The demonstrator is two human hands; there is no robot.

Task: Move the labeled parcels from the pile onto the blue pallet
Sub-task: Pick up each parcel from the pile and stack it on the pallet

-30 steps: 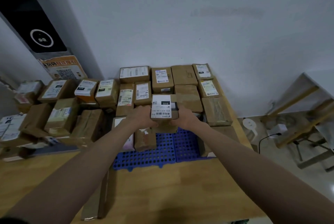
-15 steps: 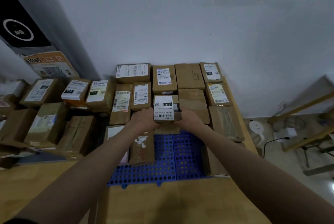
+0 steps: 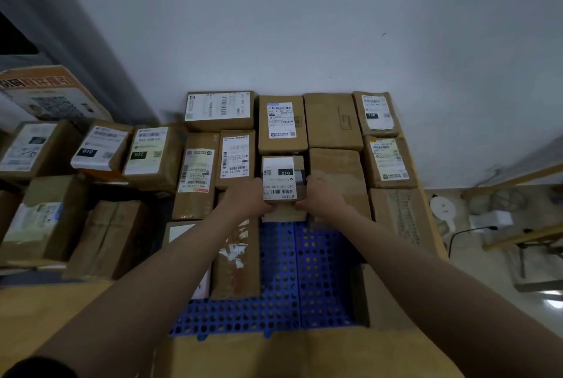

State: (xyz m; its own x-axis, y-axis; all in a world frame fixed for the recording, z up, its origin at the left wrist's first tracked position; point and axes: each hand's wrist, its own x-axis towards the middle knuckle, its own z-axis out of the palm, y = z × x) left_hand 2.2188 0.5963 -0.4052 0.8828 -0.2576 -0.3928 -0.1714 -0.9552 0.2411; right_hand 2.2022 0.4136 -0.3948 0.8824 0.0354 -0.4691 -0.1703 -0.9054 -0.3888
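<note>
A small brown parcel (image 3: 282, 178) with a white label marked 010 is held between both hands over the back rows of the blue pallet (image 3: 304, 271). My left hand (image 3: 246, 199) grips its left side and my right hand (image 3: 320, 196) grips its right side. It sits on top of another brown box (image 3: 285, 214), among several labeled parcels packed on the pallet's far half. The pile of parcels (image 3: 100, 152) lies to the left of the pallet.
The pallet lies on a wooden table (image 3: 45, 310) against a white wall. A long brown box (image 3: 236, 258) stands on the pallet's left part. Right of the table, on the floor, are a white appliance (image 3: 443, 210), a cable and wooden frames (image 3: 524, 237).
Both hands have carried the 010 parcel a little farther back and lower, down onto the stacked boxes. The camera has tilted down and come closer.
</note>
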